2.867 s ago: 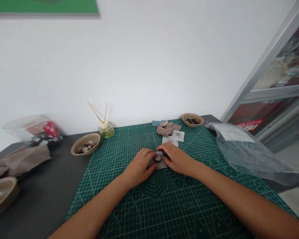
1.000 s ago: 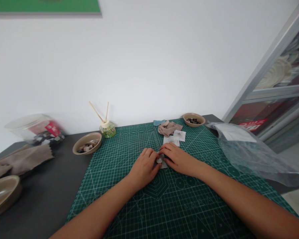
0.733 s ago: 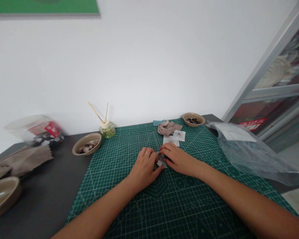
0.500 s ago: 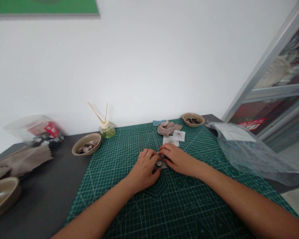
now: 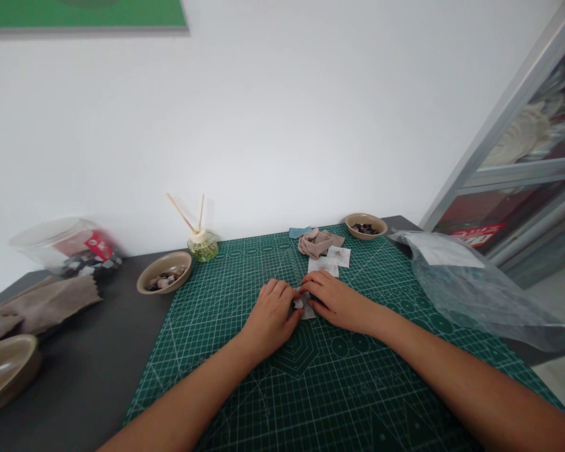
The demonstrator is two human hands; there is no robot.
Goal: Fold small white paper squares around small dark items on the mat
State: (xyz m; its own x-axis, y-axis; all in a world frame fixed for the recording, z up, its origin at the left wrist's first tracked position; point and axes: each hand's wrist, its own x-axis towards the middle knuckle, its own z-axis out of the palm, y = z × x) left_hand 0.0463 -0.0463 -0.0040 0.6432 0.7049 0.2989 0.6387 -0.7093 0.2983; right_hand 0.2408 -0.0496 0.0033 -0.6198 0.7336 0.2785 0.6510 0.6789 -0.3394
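Both forearms are reaching forward over the green cutting mat (image 5: 263, 389), palms down. The left hand (image 5: 270, 317) and right hand (image 5: 336, 302) are meeting mid-mat, their fingers curled and pinching a small grey fabric piece (image 5: 306, 310) with a pale button (image 5: 299, 304) on it.

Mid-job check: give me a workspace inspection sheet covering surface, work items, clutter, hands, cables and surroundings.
Surface: green gridded cutting mat on a dark grey table.
Work items: small grey fabric square with a small round piece on it, between both hands.
Clutter: tan bowl of pebbles, second tan bowl of dark pieces, glass reed diffuser, crumpled beige cloth, white fabric squares, clear plastic bag, clear plastic jar.
Hands: left hand and right hand both pinch the square.
Cables: nothing seen.
Surroundings: white wall, metal-framed glass.
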